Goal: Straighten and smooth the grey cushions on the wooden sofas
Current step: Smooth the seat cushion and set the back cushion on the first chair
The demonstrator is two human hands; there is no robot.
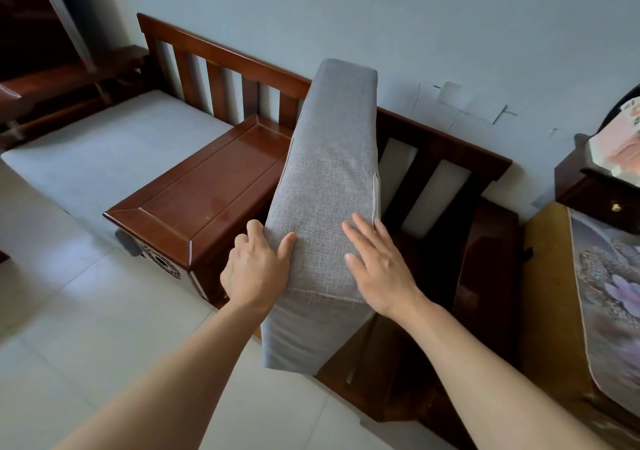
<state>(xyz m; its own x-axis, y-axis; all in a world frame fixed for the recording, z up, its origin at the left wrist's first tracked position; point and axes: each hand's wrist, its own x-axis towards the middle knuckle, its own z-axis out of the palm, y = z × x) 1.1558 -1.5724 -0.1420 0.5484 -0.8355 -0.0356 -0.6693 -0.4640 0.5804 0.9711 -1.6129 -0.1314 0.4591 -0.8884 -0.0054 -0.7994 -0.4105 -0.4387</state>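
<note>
A thick grey cushion [329, 179] stands on edge, lifted above the bare seat of a small wooden sofa [446, 152]. My left hand [258, 269] grips its left side, thumb on the upper face and fingers curled round the edge. Flat on that same face lies my right hand [377, 262], its fingers straight. To the left, a second grey cushion [104, 152] lies flat on the longer wooden sofa [221, 55].
A wooden side table [204, 193] sits between the two sofas, close to my left hand. On the right stands a cabinet with a flowered cloth [602, 297] and a dark drawer unit [595, 186]. Pale floor tiles [86, 311] spread at lower left.
</note>
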